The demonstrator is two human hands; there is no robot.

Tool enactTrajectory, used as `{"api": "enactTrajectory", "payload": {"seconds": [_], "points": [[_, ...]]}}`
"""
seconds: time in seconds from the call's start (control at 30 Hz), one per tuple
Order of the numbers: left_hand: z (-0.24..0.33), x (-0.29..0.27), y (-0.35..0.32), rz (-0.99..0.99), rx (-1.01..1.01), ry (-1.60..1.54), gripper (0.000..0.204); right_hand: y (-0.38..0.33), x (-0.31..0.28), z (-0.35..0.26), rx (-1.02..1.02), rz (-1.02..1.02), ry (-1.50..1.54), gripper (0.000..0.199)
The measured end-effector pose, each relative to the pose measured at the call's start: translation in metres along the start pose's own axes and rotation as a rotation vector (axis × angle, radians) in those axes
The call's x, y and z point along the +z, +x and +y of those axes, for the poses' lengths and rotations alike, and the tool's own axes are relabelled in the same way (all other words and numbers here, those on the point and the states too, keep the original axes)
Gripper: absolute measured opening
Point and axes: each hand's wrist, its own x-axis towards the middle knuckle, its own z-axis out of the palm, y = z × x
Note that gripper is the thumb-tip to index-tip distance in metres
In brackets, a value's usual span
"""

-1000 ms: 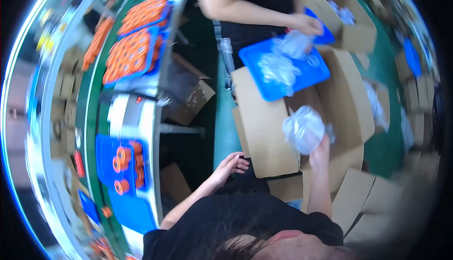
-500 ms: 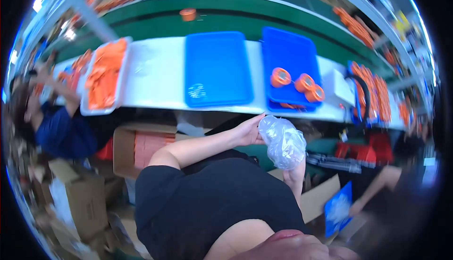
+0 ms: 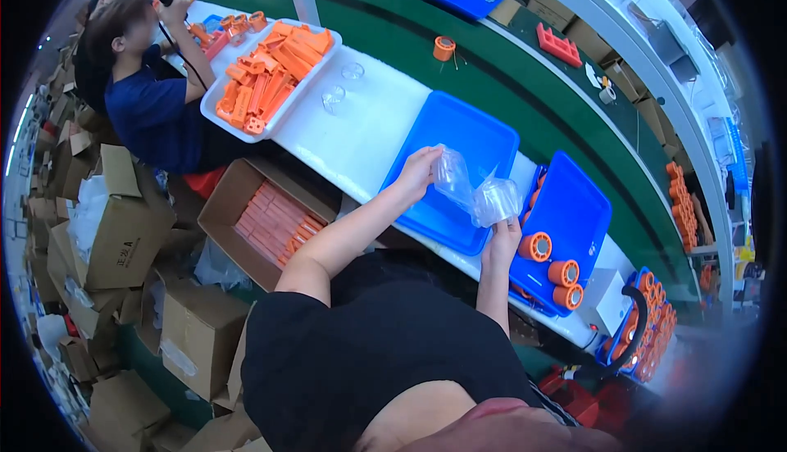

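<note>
A crinkled clear plastic bag (image 3: 495, 201) with round, see-through shapes in it stretches between my hands, above a blue tray (image 3: 471, 116). My left hand (image 3: 420, 169) grips its left end, fingers closed round the plastic. From below, my right hand (image 3: 502, 239) holds the bulging right part. Whether the two bulges are one bag or two nested stacks, I cannot tell. To the right, a second blue tray (image 3: 574, 206) sits tilted, with several orange ring-shaped parts (image 3: 536, 246) at its near side.
A white bin (image 3: 215, 106) of orange parts stands left on the white table (image 3: 369, 116), near clear round pieces (image 3: 333, 98). Beyond runs a green conveyor (image 3: 369, 26) carrying an orange ring (image 3: 443, 48). An open carton (image 3: 215, 213) is below left. Another person (image 3: 156, 108) works at far left.
The view has turned, so the table now slants down to the right. My hands have moved from the table's near edge to over the blue tray and spread apart, stretching the bag.
</note>
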Motion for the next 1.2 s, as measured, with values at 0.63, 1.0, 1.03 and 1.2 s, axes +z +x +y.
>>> {"api": "enactTrajectory", "payload": {"seconds": [0.63, 1.0, 1.03, 1.2], "points": [[0.022, 0.094, -0.015, -0.105, 0.772, 1.037, 0.025, 0.044, 0.007, -0.003, -0.037, 0.136, 0.092, 0.020], [0.006, 0.050, -0.005, 0.088, 0.168, 0.779, 0.030, 0.035, 0.007, 0.039, 0.068, 0.049, 0.093, 0.027], [0.006, 0.047, 0.000, 0.105, 0.170, 0.720, 0.031, 0.037, 0.008, 0.040, 0.094, 0.045, 0.100, 0.027], [-0.023, 0.005, 0.029, 0.215, 0.366, 1.079, 0.027, 0.046, 0.010, 0.049, 0.218, 0.036, 0.161, 0.026]]}}
